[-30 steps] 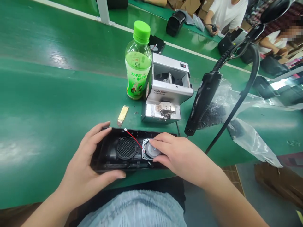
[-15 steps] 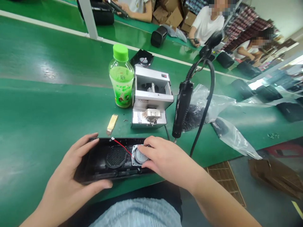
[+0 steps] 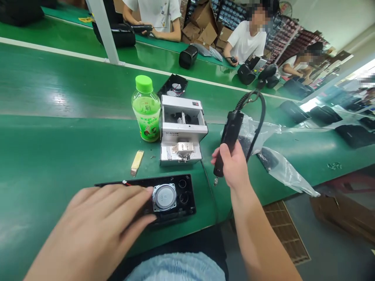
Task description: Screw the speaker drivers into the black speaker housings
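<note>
My right hand (image 3: 233,166) is wrapped around the black body of a hanging electric screwdriver (image 3: 231,128), its tip pointing down. My left hand (image 3: 108,218) reaches over the left part of a black plastic speaker housing (image 3: 187,195) lying on the bench. Its thumb and fingertips are apart, at the left edge of a round silver speaker driver (image 3: 164,197) seated in the housing. Whether they press on the driver I cannot tell. The hand hides the mesh grille and most of the red wire; a white connector (image 3: 125,182) shows at the housing's back edge.
Behind the housing stand a silver screw feeder machine (image 3: 184,132) and a green-capped bottle (image 3: 145,109). A yellow-handled blade (image 3: 137,163) lies in front of the bottle. Plastic bags (image 3: 281,168) are at right. Another housing (image 3: 172,85) lies behind the feeder. Several co-workers sit across the bench.
My right hand has left the speaker driver and taken hold of the screwdriver. My left hand has moved from the housing's left end to over it, by the driver.
</note>
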Available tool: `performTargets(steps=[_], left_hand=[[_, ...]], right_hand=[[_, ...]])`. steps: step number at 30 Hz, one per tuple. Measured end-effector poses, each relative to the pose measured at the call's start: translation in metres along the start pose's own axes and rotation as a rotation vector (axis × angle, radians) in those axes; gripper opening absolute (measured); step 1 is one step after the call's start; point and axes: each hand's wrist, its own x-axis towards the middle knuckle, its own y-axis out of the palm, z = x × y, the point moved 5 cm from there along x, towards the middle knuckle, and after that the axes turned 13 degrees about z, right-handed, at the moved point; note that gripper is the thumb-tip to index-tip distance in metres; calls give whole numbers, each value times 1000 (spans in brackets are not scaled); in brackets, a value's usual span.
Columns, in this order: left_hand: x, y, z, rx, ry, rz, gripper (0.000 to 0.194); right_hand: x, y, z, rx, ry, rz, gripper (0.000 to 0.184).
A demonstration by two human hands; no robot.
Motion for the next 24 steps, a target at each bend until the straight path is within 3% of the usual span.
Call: performTargets(steps=[2, 4, 11, 16, 21, 24], left_hand=[[20, 6, -21, 109, 155, 48, 29], [35, 13, -31, 176, 225, 103, 35], [44, 29, -26, 209, 187, 201, 39], [45, 33, -22, 158, 106, 285, 33], [52, 35, -21, 65, -19, 485, 39], [55, 35, -22, 29, -58, 515, 42]], right_hand=[[-7, -9, 8, 130, 9, -14, 56], [-18, -19, 19, 226, 0, -43, 64], [-35, -30, 42, 425, 18, -61, 72], [-17, -15, 60, 502, -3, 36, 72], [9, 6, 121, 509, -247, 1, 73], [24, 23, 152, 482, -299, -8, 77]])
